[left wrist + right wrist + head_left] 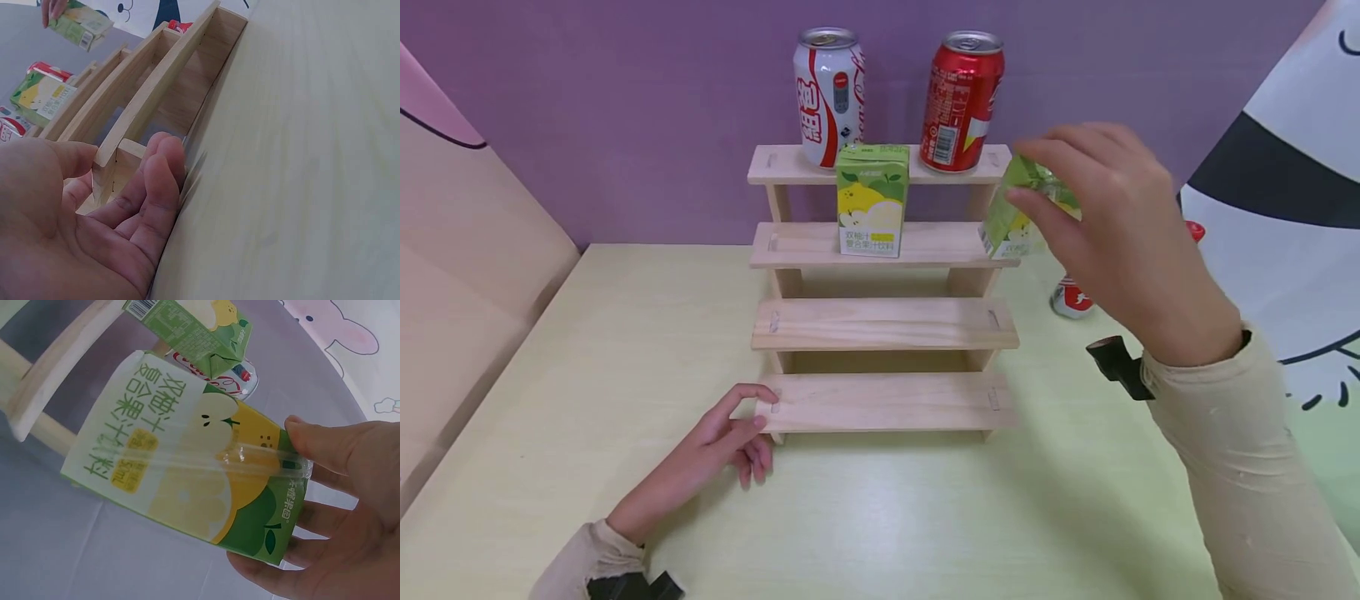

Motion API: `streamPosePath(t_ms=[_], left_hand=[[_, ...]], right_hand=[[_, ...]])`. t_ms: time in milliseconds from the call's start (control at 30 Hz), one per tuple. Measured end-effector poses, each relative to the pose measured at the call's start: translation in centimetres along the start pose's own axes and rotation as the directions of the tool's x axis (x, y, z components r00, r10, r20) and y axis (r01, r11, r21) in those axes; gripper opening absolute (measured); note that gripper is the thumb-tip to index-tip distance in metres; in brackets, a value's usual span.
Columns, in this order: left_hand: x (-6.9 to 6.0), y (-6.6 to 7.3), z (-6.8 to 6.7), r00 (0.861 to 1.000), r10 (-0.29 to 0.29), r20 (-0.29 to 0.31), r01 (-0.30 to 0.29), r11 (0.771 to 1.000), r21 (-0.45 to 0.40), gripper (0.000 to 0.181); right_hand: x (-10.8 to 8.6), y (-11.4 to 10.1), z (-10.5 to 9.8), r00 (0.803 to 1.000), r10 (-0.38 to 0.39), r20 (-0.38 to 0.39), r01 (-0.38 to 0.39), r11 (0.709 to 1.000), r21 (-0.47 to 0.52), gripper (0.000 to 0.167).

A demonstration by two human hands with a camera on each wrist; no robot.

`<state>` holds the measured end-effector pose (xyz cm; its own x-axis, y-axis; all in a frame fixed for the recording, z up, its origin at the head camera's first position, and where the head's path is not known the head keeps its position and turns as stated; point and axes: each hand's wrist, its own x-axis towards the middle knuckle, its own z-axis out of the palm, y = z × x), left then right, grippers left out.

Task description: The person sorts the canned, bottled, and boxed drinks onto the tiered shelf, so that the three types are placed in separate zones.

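My right hand (1120, 225) grips a green and yellow juice box (187, 462) by its top end, thumb on one side and fingers on the other. The box hangs tilted at the right end of the second tier from the top; whether it touches the wood I cannot tell. A second juice box (871, 204) stands upright on that same tier, left of its middle. With thumb and index finger, my left hand (722, 437) pinches the left end of the lowest tier of the wooden step rack (880, 402); its other fingers curl loosely below.
On the top tier stand a white cola can (829, 96) at the left and a red cola can (964, 100) at the right. A small bottle (1070, 298) with a red label is partly hidden behind my right hand. A purple wall (662, 117) rises behind the rack.
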<state>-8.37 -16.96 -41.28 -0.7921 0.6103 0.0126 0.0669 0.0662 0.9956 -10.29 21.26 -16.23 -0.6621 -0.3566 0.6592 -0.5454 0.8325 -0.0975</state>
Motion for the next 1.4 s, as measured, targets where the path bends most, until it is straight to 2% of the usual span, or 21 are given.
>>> streamPosePath(t_ms=[233, 500, 767, 867, 967, 1067, 1200, 1300, 1400], left_hand=[[0.0, -0.1, -0.2, 1.000, 0.013, 0.001, -0.013, 1.000, 0.001, 0.030], [-0.1, -0.1, -0.1, 1.000, 0.006, 0.001, -0.006, 1.000, 0.000, 0.030], [-0.1, -0.1, -0.2, 1.000, -0.003, -0.014, 0.003, 1.000, 0.002, 0.029], [-0.1, -0.1, -0.2, 1.000, 0.001, -0.009, -0.001, 1.000, 0.000, 0.030], [-0.1, -0.1, -0.2, 1.000, 0.000, -0.008, 0.000, 1.000, -0.001, 0.029], [-0.1, -0.1, -0.1, 1.000, -0.001, -0.009, 0.001, 1.000, 0.001, 0.029], [0.0, 0.0, 0.0, 1.000, -0.003, -0.011, 0.003, 1.000, 0.002, 0.029], [0.0, 0.0, 0.0, 1.000, -0.003, -0.014, 0.003, 1.000, 0.005, 0.029], [0.0, 0.0, 0.0, 1.000, -0.002, -0.013, 0.002, 1.000, 0.005, 0.029]], right_hand=[[2.0, -0.4, 1.2, 1.000, -0.009, 0.026, 0.009, 1.000, 0.007, 0.040], [3.3, -0.5, 2.7, 0.998, 0.008, 0.062, -0.009, 0.999, 0.032, 0.038], [4.2, 0.4, 4.8, 0.986, 0.069, 0.151, -0.072, 0.997, 0.013, 0.039], [4.0, 1.1, 6.0, 0.989, 0.076, 0.129, -0.078, 0.997, 0.010, 0.040], [3.7, 1.6, 7.0, 0.996, 0.064, 0.055, -0.065, 0.998, 0.026, 0.038], [3.4, 1.9, 7.6, 0.998, 0.068, 0.014, -0.068, 0.997, 0.043, 0.039], [2.7, 2.2, 8.1, 0.997, 0.080, 0.014, -0.080, 0.995, 0.056, 0.049], [2.1, 2.7, 8.5, 0.998, 0.062, 0.017, -0.063, 0.995, 0.072, 0.061], [1.3, 3.4, 8.7, 0.999, 0.036, -0.005, -0.036, 0.996, 0.083, 0.064]])
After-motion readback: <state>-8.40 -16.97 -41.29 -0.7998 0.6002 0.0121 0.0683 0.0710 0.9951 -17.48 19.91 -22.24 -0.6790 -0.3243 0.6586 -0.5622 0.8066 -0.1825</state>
